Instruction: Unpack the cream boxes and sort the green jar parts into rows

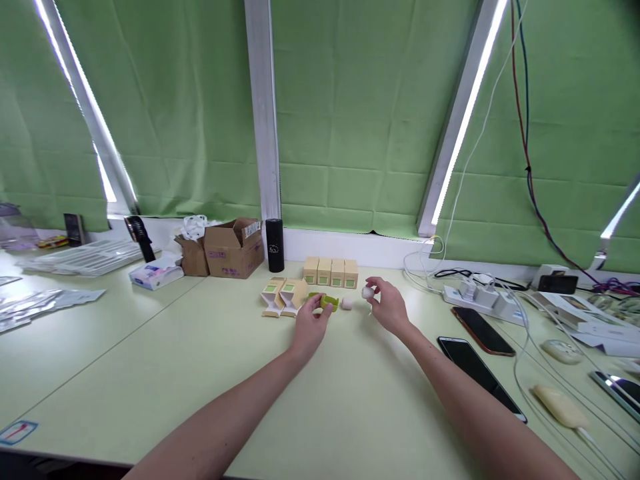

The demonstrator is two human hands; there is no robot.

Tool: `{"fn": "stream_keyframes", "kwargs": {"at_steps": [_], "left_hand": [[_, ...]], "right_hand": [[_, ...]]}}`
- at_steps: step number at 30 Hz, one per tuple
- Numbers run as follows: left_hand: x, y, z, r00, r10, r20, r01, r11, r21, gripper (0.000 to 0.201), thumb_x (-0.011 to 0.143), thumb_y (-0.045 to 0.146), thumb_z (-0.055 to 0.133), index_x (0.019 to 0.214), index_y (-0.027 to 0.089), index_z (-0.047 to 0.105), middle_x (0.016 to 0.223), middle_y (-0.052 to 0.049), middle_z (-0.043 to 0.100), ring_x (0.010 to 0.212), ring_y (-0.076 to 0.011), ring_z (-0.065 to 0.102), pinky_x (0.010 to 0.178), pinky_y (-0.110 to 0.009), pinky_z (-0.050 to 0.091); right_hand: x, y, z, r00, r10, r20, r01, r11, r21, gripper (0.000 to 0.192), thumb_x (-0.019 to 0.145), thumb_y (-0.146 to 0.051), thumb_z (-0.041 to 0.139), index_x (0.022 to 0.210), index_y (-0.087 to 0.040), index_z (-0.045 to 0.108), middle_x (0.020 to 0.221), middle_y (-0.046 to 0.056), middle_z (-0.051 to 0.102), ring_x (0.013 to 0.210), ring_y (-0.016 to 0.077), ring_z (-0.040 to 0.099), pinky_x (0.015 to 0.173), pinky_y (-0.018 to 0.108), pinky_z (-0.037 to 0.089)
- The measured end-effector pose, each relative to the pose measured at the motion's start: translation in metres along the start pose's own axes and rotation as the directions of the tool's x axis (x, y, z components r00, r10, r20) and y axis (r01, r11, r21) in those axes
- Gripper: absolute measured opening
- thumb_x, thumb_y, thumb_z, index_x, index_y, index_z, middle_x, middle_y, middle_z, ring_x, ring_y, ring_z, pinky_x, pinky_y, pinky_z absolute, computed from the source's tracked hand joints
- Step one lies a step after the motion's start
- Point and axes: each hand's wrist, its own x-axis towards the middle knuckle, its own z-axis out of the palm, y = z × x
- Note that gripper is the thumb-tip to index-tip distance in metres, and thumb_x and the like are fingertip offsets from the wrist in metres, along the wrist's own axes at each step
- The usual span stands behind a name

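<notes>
1. The left hand, at the centre of the frame, grips the left end of a curved green holder between thumb and fingers.
2. The right hand, just right of centre, pinches a small white piece at its fingertips, above the pale table.
3. Between the hands, a pale pink piece sits just beside the right end of the green holder; whether the two touch is hard to tell.
4. The green holder looks thin-walled, light and fairly stiff, perhaps plastic. Its rim or end seems the best place to hold, with modest pressure, since a hard squeeze might bend the wall.
5. The white piece is probably light too. Its rounded, smooth-looking surface could slip, so opposed fingertips across its sides should suit it; its exact make is too small to read.
6. The pink piece, likely as light, might roll if nudged; a pinch across its sides seems safest.
7. Left of the green holder stand two cut-out cartons, apparently thin card that would crush easily.
8. Behind, above centre, four closed boxes stand in a row.
</notes>
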Motion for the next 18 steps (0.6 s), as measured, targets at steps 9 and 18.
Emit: {"fn": "stream_keyframes", "kwargs": {"at_steps": [9,18], "left_hand": [[0.002,0.000,-0.002,1.000,0.006,-0.024,-0.006,1.000,0.013,0.042,0.085,0.041,0.075,0.120,0.018,0.067,0.125,-0.015,0.072,0.115,-0.0261,0.069,0.089,-0.037,0.058],[0.000,0.001,0.000,1.000,0.007,-0.030,-0.006,1.000,0.020,0.042,0.085,0.040,0.076,0.119,0.018,0.067,0.121,-0.014,0.074,0.115,-0.0265,0.069,0.089,-0.037,0.058]], "right_hand": [[-0.005,0.008,0.021,0.989,-0.121,0.085,0.140,0.953,-0.267,0.046,0.082,-0.005,0.057,0.123,-0.026,0.060,0.111,0.005,0.078,0.115,0.0303,0.056,0.100,0.046,0.034],[-0.011,0.018,0.029,0.993,-0.094,0.075,0.113,0.946,-0.303,0.042,0.083,-0.008,0.056,0.121,-0.026,0.061,0.112,0.005,0.080,0.120,0.0303,0.056,0.104,0.047,0.029]]}}
